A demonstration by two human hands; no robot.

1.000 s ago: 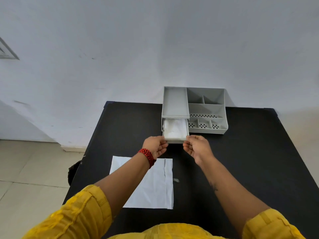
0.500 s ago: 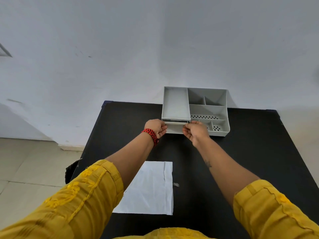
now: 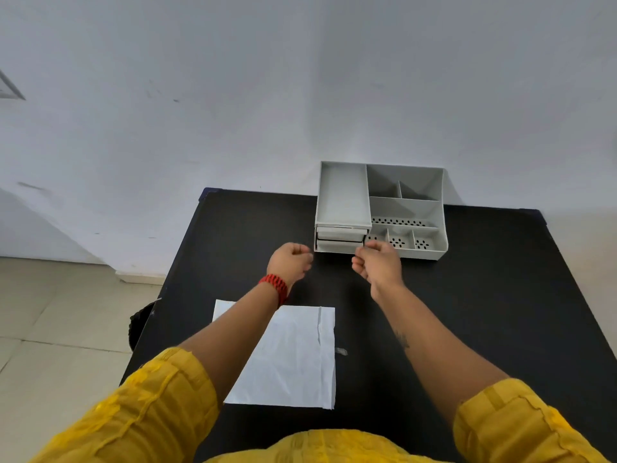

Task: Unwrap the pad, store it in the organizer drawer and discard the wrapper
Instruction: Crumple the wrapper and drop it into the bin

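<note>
At back of black surface (image 3: 484, 312), grey organizer (image 3: 405, 208) sits with drawer (image 3: 340, 246) pushed in, so pad's hidden from me. Left hand (image 3: 289, 260) and right hand (image 3: 379, 262) hover just in front, both grips loosely curled, holding nothing. White wrapper (image 3: 295, 359) lies flat near me, under left forearm.

Grey organizer (image 3: 380, 212) drawer (image 3: 339, 244) shut; flat white wrapper (image 3: 293, 359) lies nearer
</note>
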